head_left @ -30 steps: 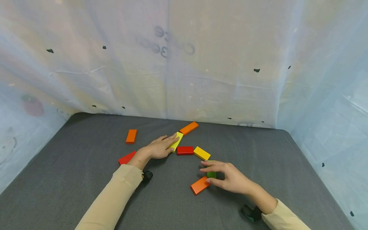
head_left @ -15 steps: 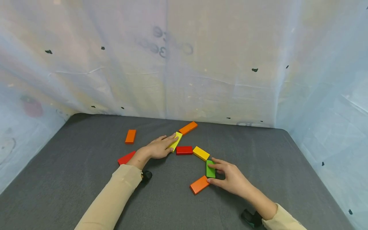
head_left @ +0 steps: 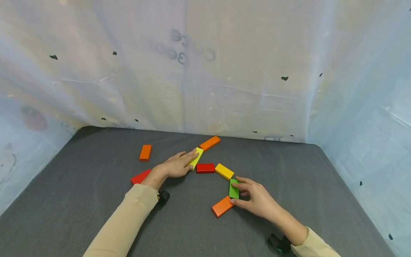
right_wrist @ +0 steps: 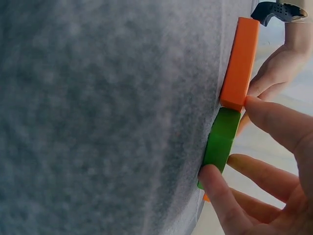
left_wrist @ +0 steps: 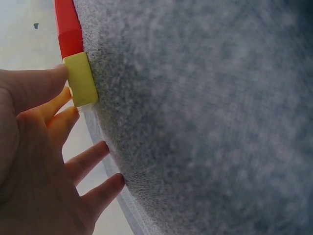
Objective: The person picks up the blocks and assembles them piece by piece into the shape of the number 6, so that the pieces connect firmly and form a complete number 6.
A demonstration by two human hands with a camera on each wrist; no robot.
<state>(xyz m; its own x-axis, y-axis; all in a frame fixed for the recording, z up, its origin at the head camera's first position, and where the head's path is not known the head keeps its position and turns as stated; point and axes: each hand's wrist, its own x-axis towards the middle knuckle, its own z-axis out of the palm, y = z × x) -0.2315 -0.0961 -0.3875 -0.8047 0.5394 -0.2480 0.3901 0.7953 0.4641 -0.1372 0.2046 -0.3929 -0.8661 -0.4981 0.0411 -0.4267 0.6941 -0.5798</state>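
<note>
In the head view my left hand (head_left: 178, 166) lies over a yellow block (head_left: 198, 156), fingers across its top and thumb at its near end. The left wrist view shows that thumb against the yellow block (left_wrist: 81, 80), with a red block (left_wrist: 70, 29) beyond it. My right hand (head_left: 257, 200) holds a green block (head_left: 233, 189), with one finger on its top and another at its far end. The right thumb tip is where the green block (right_wrist: 221, 134) meets an orange block (right_wrist: 240, 63). A second yellow block (head_left: 224, 171) joins the green one to the red block (head_left: 205, 168).
Another orange block (head_left: 210, 143) lies at the far end of the yellow one. On the left are a separate orange block (head_left: 145, 152) and a red block (head_left: 140, 176), partly behind the left wrist. A pale sheet (head_left: 244, 71) hangs behind the grey table (head_left: 192, 228).
My right hand's fingers have come down from over the green block onto it, and it has shifted very slightly left. The left hand stays on the yellow block.
</note>
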